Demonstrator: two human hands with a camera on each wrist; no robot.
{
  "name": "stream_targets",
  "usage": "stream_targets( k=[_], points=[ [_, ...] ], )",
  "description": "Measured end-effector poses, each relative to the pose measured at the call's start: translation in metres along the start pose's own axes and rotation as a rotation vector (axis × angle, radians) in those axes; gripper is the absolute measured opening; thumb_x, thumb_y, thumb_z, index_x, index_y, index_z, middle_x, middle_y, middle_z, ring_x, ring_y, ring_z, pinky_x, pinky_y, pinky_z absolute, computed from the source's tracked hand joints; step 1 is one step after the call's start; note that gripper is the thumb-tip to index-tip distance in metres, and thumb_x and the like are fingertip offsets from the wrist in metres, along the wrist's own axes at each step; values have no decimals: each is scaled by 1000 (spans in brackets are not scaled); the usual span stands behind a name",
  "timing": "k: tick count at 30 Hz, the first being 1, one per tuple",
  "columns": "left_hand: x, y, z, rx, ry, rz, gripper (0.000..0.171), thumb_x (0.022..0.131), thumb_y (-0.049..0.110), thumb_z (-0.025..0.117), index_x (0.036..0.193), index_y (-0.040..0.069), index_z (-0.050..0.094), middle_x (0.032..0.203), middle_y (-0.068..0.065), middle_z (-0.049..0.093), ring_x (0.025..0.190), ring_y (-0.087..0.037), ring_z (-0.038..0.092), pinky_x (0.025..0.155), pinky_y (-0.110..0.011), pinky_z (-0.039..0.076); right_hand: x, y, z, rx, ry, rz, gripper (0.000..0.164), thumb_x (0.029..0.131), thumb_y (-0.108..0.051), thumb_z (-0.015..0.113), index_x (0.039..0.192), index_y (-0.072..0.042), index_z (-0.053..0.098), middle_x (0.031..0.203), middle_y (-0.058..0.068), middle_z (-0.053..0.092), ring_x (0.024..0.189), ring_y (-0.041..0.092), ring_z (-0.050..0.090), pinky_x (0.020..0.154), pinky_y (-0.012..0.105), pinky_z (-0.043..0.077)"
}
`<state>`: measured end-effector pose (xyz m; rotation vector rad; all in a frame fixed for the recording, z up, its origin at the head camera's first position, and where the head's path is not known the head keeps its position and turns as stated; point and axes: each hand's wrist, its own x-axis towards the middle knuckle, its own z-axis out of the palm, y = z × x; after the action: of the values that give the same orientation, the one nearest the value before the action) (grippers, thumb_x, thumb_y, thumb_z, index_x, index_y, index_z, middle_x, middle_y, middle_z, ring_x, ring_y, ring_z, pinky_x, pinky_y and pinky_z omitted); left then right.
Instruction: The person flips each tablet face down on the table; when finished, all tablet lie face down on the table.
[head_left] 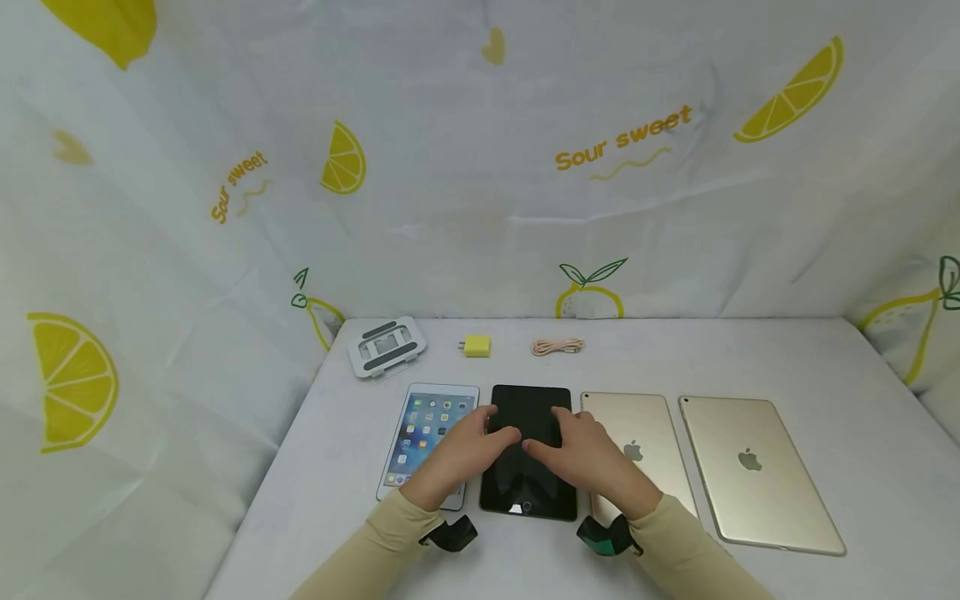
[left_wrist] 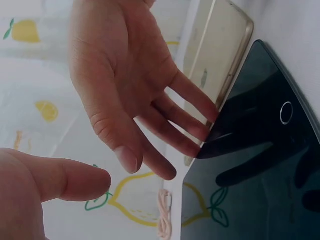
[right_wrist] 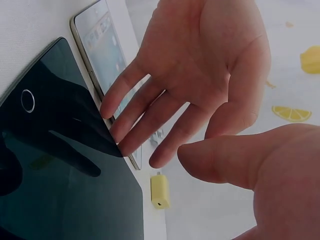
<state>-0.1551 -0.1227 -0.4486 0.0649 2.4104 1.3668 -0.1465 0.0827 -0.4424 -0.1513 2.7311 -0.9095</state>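
Note:
A black tablet (head_left: 528,487) with a dark screen lies flat on the table, its round home button nearest the person. My left hand (head_left: 462,450) is at its left edge, and my right hand (head_left: 588,454) is at its right edge. In the right wrist view the left hand (right_wrist: 185,65) has its fingers extended, fingertips touching or very near the tablet's edge. The left wrist view shows the right hand (left_wrist: 125,65) likewise, fingers fairly straight and thumb raised. Both thumbs hover over the screen, apart from each other. Neither hand is curled round anything.
Left of the black tablet lies a white tablet (head_left: 427,429) with a lit home screen. Two gold tablets, one partly under the right arm (head_left: 626,417) and one farther right (head_left: 757,475), lie back up. Behind are a white-grey stand (head_left: 386,346), yellow charger (head_left: 476,347) and pink cable (head_left: 557,347).

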Motion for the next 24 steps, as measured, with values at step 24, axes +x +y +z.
stream_targets(
  k=[24],
  points=[
    [7, -3, -10, -80, -2, -69, 71, 101, 50, 66, 158, 8, 52, 162, -22, 53, 147, -44, 53, 117, -73, 44, -2, -1, -4, 20, -13, -29, 81, 98, -47, 73, 152, 9, 52, 143, 36, 61, 132, 51, 61, 104, 67, 56]
  ],
)
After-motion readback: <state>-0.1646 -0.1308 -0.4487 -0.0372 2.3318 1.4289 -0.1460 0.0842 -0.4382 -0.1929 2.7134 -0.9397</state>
